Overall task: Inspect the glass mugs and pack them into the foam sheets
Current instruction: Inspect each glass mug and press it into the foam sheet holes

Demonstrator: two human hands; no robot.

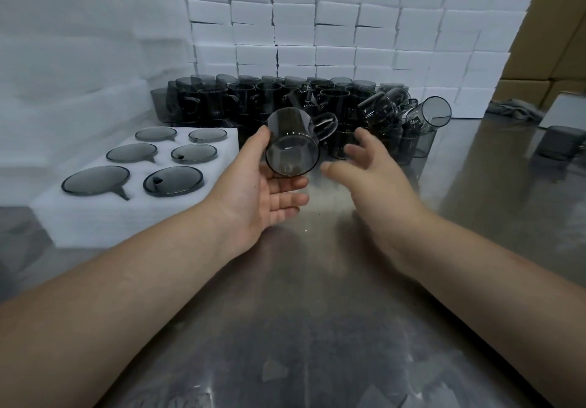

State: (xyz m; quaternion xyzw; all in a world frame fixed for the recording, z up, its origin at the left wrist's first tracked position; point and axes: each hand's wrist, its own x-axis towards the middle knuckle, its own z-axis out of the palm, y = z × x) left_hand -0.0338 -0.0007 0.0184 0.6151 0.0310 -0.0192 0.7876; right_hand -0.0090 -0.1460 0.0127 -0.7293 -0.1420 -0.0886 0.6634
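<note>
Smoked-glass mug [293, 142] lies sideways in the left hand [263, 192], fingers cupped beneath; the right hand [371, 166], spread empty, hovers just beside.

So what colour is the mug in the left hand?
Smoky dark grey, see-through glass mug, held by the left hand; the head view shows it.

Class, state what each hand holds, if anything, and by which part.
The left hand holds a smoky glass mug by its body, thumb and fingers around the wall. The right hand holds nothing.
</note>
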